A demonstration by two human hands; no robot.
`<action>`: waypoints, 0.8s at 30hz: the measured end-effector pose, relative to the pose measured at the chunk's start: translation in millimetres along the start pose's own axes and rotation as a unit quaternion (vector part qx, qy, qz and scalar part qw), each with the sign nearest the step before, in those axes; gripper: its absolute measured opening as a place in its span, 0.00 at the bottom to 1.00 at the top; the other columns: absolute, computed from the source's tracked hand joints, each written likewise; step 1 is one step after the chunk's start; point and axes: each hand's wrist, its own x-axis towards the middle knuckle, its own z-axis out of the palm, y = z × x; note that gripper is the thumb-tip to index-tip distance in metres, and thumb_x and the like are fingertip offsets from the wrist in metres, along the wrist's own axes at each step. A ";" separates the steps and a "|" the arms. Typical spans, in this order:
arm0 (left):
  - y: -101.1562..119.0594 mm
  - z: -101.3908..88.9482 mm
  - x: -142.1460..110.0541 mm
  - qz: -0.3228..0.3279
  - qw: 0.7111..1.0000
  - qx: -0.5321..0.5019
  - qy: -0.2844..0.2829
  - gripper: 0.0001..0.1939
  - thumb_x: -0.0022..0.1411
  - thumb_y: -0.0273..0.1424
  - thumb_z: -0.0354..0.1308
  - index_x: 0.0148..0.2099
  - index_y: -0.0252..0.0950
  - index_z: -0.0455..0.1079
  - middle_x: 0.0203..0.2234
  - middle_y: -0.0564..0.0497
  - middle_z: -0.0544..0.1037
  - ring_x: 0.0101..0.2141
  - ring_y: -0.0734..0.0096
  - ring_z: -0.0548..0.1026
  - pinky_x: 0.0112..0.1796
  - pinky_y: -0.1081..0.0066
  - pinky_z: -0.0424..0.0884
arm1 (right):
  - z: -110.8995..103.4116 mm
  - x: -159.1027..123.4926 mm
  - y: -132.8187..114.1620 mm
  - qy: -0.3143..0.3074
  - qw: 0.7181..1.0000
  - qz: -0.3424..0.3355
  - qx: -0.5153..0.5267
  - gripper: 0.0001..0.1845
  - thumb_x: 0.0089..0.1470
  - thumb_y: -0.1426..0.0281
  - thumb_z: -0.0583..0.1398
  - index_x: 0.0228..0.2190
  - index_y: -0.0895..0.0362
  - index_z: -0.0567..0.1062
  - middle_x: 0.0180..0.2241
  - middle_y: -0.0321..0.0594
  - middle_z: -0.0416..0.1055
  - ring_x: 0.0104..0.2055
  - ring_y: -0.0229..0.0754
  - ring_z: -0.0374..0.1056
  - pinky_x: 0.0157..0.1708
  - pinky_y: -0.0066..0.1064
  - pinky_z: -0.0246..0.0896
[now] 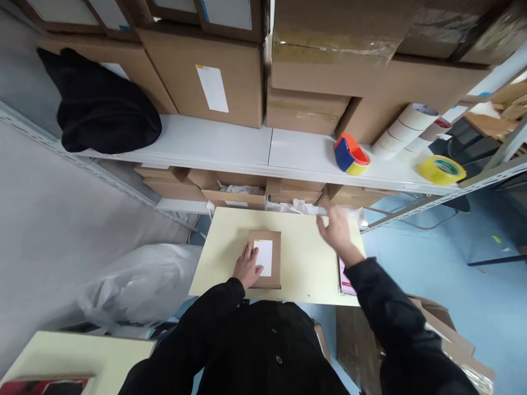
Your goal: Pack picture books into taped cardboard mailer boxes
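Note:
A small brown cardboard box (274, 277) lies on the pale yellow tabletop, with a white label (264, 258) on its upper face. My left hand (247, 265) rests flat on the box's left side, its fingers spread and touching the label's edge. To the right, my right hand (335, 227) is raised above the table's far right part, slightly blurred. Its fingers are loosely bent and apart, and I see nothing between them. Under my right forearm lies a pink and white printed item (347, 281), partly hidden by the sleeve.
Ahead is a grey shelf (230, 144) with large cartons (214, 77), a black cloth bundle (102, 104), a blue and red tape dispenser (349, 153), white tape rolls (405, 131) and a yellow tape roll (442, 169). A plastic bag (144, 280) is left; cardboard (358, 340) stands lower right.

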 end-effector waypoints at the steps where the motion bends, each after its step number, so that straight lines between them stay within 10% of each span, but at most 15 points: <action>1: -2.4 -0.4 -2.0 -0.003 1.000 -0.016 -0.005 0.32 0.58 0.33 0.55 0.64 0.30 0.55 0.66 0.33 0.47 0.65 0.43 0.47 0.57 0.53 0.58 | 20.2 -22.1 -10.1 -0.065 0.997 0.002 0.036 0.24 0.57 0.70 0.53 0.56 0.60 0.62 0.49 0.53 0.67 0.52 0.51 0.62 0.52 0.45 0.59; 8: -23.9 1.0 -45.9 -0.123 0.966 -0.224 -0.048 0.45 0.55 0.41 0.59 0.68 0.30 0.42 0.67 0.33 0.41 0.66 0.47 0.39 0.61 0.53 0.48 | 134.0 -57.0 -46.1 -0.278 0.936 0.119 0.181 0.41 0.48 0.68 0.62 0.61 0.58 0.56 0.62 0.54 0.53 0.64 0.53 0.52 0.59 0.47 0.53; 12: -23.5 -2.6 -70.1 -0.321 0.814 -0.454 -0.165 0.47 0.53 0.50 0.60 0.66 0.36 0.43 0.65 0.32 0.49 0.63 0.46 0.53 0.54 0.52 0.62 | 156.6 -37.6 -48.3 -0.326 0.904 0.175 0.216 0.40 0.46 0.70 0.63 0.60 0.61 0.59 0.61 0.54 0.57 0.64 0.51 0.51 0.62 0.42 0.50; 16: -18.0 -7.3 -71.7 -0.339 0.703 -0.597 -0.187 0.29 0.55 0.48 0.61 0.53 0.39 0.60 0.58 0.39 0.64 0.56 0.53 0.66 0.48 0.59 0.69 | 162.1 -46.6 -53.6 -0.323 0.902 0.213 0.193 0.32 0.48 0.73 0.60 0.57 0.60 0.64 0.57 0.53 0.62 0.60 0.51 0.59 0.59 0.43 0.55; 24: -19.2 -21.1 -52.8 -0.316 0.724 -0.592 -0.159 0.27 0.57 0.48 0.58 0.53 0.39 0.60 0.62 0.38 0.59 0.58 0.47 0.64 0.44 0.57 0.72 | 129.8 -89.3 -50.8 -0.268 0.884 0.353 0.147 0.30 0.46 0.67 0.63 0.53 0.56 0.68 0.49 0.49 0.65 0.46 0.47 0.68 0.48 0.39 0.64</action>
